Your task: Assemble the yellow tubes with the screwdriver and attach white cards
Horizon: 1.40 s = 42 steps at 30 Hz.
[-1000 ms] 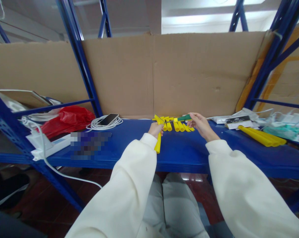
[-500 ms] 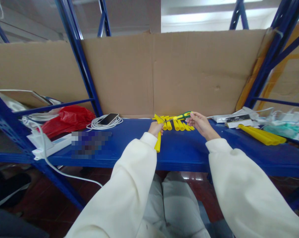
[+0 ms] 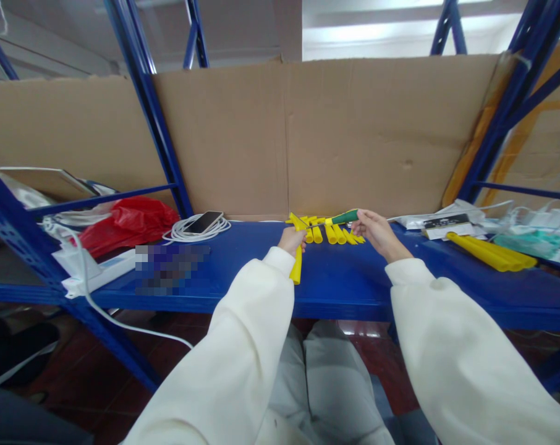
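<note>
Over the shelf's middle, my left hand (image 3: 291, 241) is closed around a yellow plastic tube (image 3: 296, 269) that slants toward me, its upper end poking out above the fingers. My right hand (image 3: 373, 230) pinches the back end of a screwdriver (image 3: 343, 218) with a green and yellow handle. The thin shaft points left and meets the tube near the left fingers; its tip is too small to make out. Behind and under the screwdriver lie several short yellow tubes (image 3: 330, 235) in a row.
Longer yellow tubes (image 3: 488, 252) rest at the right beside a small black-and-white box (image 3: 445, 226). On the left are a phone (image 3: 206, 222) on a coiled white cable (image 3: 173, 232), a red plastic bag (image 3: 127, 225) and a white power strip (image 3: 108, 272). Cardboard (image 3: 345, 136) walls the back.
The screwdriver's handle has turned about its axis: its yellow markings showed before, and now the side is mostly plain green. Both hands stay almost in the same place.
</note>
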Tool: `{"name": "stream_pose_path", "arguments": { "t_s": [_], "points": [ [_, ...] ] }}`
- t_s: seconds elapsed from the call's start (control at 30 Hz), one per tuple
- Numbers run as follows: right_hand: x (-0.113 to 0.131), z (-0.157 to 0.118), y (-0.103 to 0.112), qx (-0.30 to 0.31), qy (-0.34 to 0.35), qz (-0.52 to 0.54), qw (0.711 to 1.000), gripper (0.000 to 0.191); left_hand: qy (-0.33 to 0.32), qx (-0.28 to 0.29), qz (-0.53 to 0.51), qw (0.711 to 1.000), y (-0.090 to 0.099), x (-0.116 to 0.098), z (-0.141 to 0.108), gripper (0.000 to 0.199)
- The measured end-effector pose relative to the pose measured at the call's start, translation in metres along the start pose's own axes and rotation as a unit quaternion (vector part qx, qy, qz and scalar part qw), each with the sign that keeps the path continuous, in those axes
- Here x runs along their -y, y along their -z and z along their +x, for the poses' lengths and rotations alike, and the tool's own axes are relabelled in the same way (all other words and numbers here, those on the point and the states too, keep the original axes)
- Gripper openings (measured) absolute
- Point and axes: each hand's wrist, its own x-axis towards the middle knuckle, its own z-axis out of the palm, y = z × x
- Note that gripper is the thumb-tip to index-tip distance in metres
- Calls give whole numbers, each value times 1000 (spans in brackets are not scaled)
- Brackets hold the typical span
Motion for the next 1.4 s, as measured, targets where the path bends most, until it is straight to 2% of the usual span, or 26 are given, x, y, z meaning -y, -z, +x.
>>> {"name": "stream_pose_path", "arguments": {
  "t_s": [0.17,0.37,0.57,0.83,1.03,1.27,1.4],
  "points": [
    [3,-2,-2,38,8,24,999,44,-6,1,-2,1000,0,1,1,17],
    [1,-1,-3,-11,4,-16,1000,49,-4,2,0,1000,0,2,2,14],
    [-1,0,-2,-26,12,-34,999,51,-4,3,0,1000,-1,3,4,15],
    [1,0,0,13,-1,23,1000,42,-4,9,-11,1000,0,5,7,11],
    [1,0,0,29,-5,34,999,46,-5,5,-2,1000,-1,3,3,14],
    [-3,2,-1,-36,7,-28,999,53,0,2,-1,1000,-1,3,4,13],
    [-1,1,-2,-43,4,-35,998,51,1,2,1,1000,-1,2,3,13]
  ]
}}
